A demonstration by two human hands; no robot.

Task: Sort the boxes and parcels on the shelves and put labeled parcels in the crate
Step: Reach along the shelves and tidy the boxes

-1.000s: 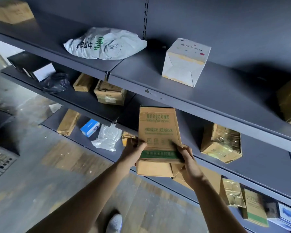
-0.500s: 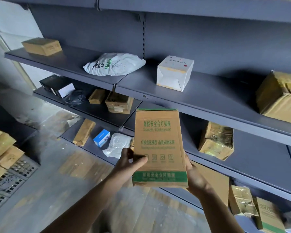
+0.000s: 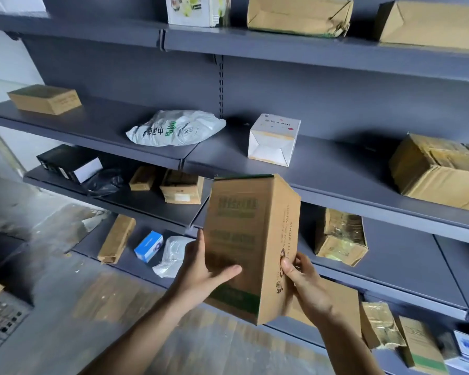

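In front of the middle shelf (image 3: 336, 166), I have the tall cardboard box (image 3: 238, 234) upright between both hands, its long axis vertical, with my left hand (image 3: 201, 277) gripping its near face and my right hand (image 3: 306, 288) its right side.

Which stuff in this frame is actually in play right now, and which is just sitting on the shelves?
In play: tall brown carton with green band, held upright; left hand gripping its front; right hand gripping its side.

Lying about: white plastic mailer, white cube box, black box, small blue box, taped brown box, all resting on the shelves.
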